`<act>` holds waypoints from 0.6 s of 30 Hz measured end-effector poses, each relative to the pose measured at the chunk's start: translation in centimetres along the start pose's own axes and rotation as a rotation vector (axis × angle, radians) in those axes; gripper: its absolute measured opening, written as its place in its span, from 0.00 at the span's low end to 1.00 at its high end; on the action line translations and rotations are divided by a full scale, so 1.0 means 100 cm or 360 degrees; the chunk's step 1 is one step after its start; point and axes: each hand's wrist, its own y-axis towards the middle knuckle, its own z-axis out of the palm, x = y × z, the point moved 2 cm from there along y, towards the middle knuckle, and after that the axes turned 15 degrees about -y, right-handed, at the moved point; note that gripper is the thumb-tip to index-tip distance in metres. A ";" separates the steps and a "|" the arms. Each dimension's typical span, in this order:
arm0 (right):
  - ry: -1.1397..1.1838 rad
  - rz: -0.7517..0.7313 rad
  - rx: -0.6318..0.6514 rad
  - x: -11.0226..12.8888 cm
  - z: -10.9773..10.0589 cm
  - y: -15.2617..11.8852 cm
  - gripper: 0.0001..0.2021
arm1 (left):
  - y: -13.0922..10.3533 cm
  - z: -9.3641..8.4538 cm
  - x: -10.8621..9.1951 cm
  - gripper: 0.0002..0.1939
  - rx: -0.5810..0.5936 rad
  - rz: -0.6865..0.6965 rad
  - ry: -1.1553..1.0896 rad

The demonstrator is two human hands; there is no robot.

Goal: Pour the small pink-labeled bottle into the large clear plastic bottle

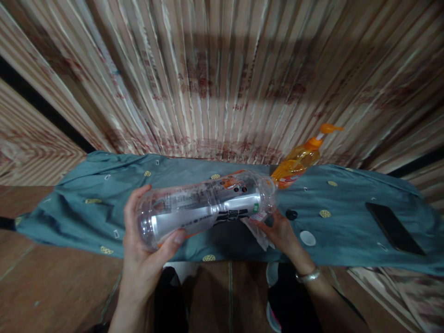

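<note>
A large clear plastic bottle (pixel 208 203) with a silver, black and orange label lies nearly level above the cloth, its base at the left. Around that base my left hand (pixel 145 240) is closed, with the thumb at the front. My right hand (pixel 277 229), a silver bangle at its wrist, is closed at the bottle's other end and pinches a crumpled whitish piece of tissue or film (pixel 258 233). Whether its fingers also touch the bottle is unclear. Just behind that end stands an orange pump bottle (pixel 296 164).
A green patterned cloth (pixel 86 208) covers the narrow table. Right of my right hand are a small black cap (pixel 291 214) and a white round lid (pixel 307 238). Farther right lies a dark phone (pixel 395 229). A pleated curtain (pixel 222 83) hangs behind.
</note>
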 end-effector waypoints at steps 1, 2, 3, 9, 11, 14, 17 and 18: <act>0.0011 0.0000 -0.0001 0.000 0.000 0.000 0.32 | 0.000 0.000 0.000 0.49 -0.0001 0.0007 0.0006; 0.0025 0.0001 0.0002 0.000 0.000 0.000 0.33 | 0.000 0.001 -0.001 0.49 -0.0006 0.0014 0.0005; 0.0038 0.0002 0.0009 0.000 0.000 0.000 0.34 | -0.001 0.003 -0.003 0.49 -0.0020 0.0023 0.0000; 0.0019 0.0008 0.0046 0.000 0.000 0.000 0.35 | -0.005 0.013 -0.012 0.49 -0.0045 -0.0012 -0.0045; 0.0002 -0.0002 0.0029 0.000 0.000 0.000 0.36 | -0.005 0.013 -0.012 0.49 -0.0018 -0.0003 -0.0058; 0.0008 -0.0015 0.0003 0.001 0.001 0.000 0.36 | -0.005 0.014 -0.013 0.49 -0.0026 -0.0013 -0.0054; 0.0024 -0.0014 -0.0009 0.001 0.000 0.000 0.35 | -0.005 0.016 -0.016 0.50 -0.0065 -0.0028 -0.0029; 0.0029 -0.0006 -0.0003 0.002 0.000 0.000 0.35 | -0.005 0.017 -0.017 0.50 -0.0067 -0.0023 -0.0026</act>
